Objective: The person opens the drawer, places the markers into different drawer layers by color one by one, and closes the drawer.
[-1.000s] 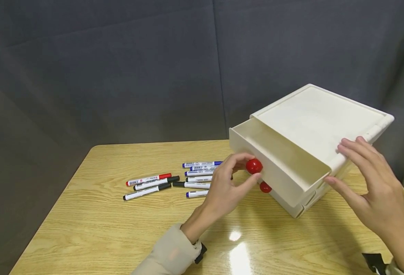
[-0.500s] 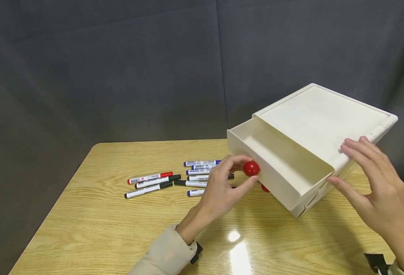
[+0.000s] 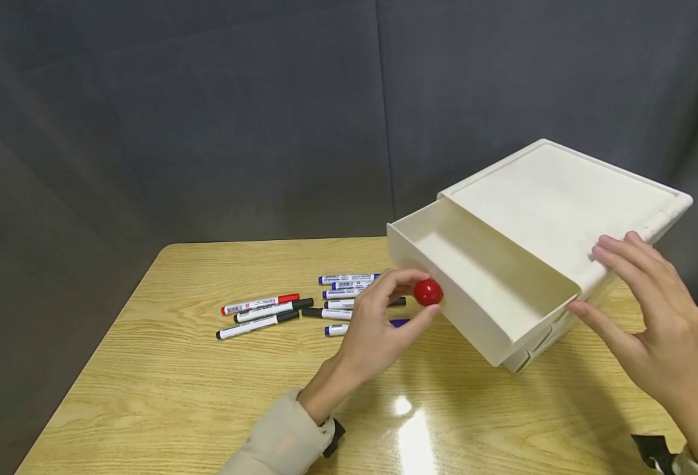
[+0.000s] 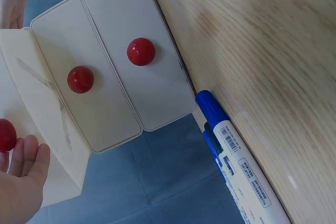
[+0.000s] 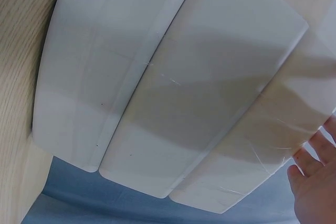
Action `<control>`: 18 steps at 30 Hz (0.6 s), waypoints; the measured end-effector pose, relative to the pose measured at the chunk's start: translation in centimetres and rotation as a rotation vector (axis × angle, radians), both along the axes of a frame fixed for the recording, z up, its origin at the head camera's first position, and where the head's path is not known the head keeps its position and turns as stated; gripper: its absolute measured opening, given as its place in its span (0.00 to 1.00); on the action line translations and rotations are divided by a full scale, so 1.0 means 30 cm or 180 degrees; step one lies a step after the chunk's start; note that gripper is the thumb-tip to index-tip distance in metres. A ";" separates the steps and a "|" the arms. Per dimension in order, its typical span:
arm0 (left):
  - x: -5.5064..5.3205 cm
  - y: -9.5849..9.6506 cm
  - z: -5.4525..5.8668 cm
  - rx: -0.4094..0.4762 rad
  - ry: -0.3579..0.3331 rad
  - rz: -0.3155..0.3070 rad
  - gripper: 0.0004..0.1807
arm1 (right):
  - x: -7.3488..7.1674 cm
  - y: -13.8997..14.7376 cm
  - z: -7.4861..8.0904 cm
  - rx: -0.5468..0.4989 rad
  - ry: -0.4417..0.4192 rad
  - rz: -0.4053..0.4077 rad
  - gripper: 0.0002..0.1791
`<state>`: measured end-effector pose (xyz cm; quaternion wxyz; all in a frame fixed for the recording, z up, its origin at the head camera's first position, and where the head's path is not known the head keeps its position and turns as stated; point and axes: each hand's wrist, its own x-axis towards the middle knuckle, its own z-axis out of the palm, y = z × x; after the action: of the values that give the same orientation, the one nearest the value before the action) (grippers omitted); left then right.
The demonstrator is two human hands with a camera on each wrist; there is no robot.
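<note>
The white drawer unit point(image 3: 569, 204) stands on the table point(image 3: 177, 396), right, its top drawer point(image 3: 468, 320) pulled out. The right hand point(image 3: 664, 330) rests extended fingers on the unit's right edge; the left hand point(image 3: 384, 323) pinches the red knob point(image 3: 428, 292). Farther left lie markers point(image 3: 266, 313).

Head view high, facing down; left wrist's near front point(image 4: 149, 93), right's near side point(image 5: 194, 93); shared: cabinet point(image 3: 563, 204)

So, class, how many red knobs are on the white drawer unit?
3. The top knob, pinched by the left hand, is on the open drawer; the middle knob is on the closed drawer beneath; the bottom knob is on the lowest drawer. None seems hidden.
</note>
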<state>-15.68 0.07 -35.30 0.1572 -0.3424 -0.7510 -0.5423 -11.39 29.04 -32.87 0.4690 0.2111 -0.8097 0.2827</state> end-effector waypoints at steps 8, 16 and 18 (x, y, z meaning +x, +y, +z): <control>0.004 -0.009 0.003 -0.0033 0.0014 -0.0024 0.20 | -0.001 0.003 -0.001 -0.0010 -0.0006 -0.0009 0.43; 0.008 -0.019 0.000 0.0005 0.0079 -0.0038 0.19 | -0.002 0.008 -0.003 -0.0004 -0.0031 -0.0004 0.43; 0.010 -0.022 0.000 0.0007 0.0081 -0.0032 0.19 | -0.003 0.007 -0.003 -0.0010 -0.0017 0.0008 0.43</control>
<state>-15.40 -0.59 -35.31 0.1644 -0.3528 -0.7466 -0.5395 -11.49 29.24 -32.97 0.4668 0.2106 -0.8103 0.2851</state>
